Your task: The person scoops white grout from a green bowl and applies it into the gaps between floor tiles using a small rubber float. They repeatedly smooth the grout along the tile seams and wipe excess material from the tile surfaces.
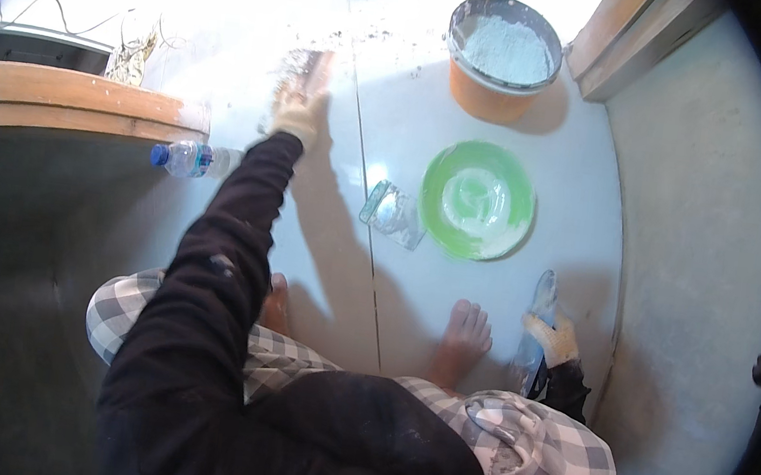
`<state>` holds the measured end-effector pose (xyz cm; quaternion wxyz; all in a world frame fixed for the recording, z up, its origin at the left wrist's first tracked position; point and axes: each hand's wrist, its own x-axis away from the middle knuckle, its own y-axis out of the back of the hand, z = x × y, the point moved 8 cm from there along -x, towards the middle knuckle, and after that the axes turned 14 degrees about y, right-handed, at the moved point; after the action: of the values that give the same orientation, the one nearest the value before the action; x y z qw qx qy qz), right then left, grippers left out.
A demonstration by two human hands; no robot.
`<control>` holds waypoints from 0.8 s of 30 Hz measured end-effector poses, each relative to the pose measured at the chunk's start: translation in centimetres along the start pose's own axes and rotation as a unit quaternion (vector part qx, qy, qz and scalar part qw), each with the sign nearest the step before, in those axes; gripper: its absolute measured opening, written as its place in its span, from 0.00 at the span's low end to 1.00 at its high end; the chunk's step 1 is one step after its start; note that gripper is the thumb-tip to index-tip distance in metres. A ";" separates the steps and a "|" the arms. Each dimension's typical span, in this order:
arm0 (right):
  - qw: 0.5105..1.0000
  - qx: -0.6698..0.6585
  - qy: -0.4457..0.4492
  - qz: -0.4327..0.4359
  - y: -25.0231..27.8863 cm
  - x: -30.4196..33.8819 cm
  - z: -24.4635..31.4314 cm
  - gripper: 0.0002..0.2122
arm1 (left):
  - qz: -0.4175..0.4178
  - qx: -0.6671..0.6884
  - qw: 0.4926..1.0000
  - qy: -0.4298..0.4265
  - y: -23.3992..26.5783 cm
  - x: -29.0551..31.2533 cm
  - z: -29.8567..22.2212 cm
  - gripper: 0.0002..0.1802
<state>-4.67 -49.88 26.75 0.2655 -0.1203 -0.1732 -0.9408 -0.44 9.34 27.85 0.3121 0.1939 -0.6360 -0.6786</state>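
Two gloved hands are at work on a pale tiled floor (451, 274), seen from above by a person squatting barefoot in checked shorts and a dark long-sleeved top. Stretched far forward, the left hand (299, 116) in a light work glove lies on a flat float or sponge-like tool (303, 74), its fingers (295, 96) spread flat over the tool's near end rather than curled round a handle, close beside the grout line (363, 189) between two tiles. Gritty residue is scattered on the floor just beyond the tool. The right hand (555, 337) rests low by the right knee, its fingers closed round the handle of a trowel (537, 326) whose blade tip points away along the floor. Between the two hands lie a small clear plastic bag (393, 213) and, touching distance to its right, a green bowl (478, 199) smeared with white paste. Farther off stands an orange bucket (502, 59) holding white powder or paste. A plastic water bottle (190, 159) with a blue cap lies on its side at the left, beside a wooden step edge (67, 103)
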 end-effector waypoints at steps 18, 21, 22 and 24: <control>0.987 -0.137 -0.075 0.028 1.9 0.3 -1.8 0.16 | 0.192 0.052 0.964 -0.176 0.6 14.8 -7.8 0.47; 0.984 -0.155 -0.076 0.049 2.3 -0.1 -0.9 0.16 | 0.194 0.062 0.979 -0.009 1.3 10.7 -1.1 0.43; 0.981 -0.163 -0.082 0.059 2.3 -0.1 -0.6 0.16 | 0.178 0.090 0.979 0.043 1.6 9.7 1.4 0.42; 0.980 -0.163 -0.087 0.069 2.4 -0.3 -0.1 0.17 | -0.066 -0.034 0.994 0.079 4.0 9.8 4.4 0.39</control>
<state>-3.13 -51.73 27.22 0.2905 -0.2556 -0.0309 -0.9216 -9.82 6.09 33.61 0.3223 0.2775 -0.5716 -0.7017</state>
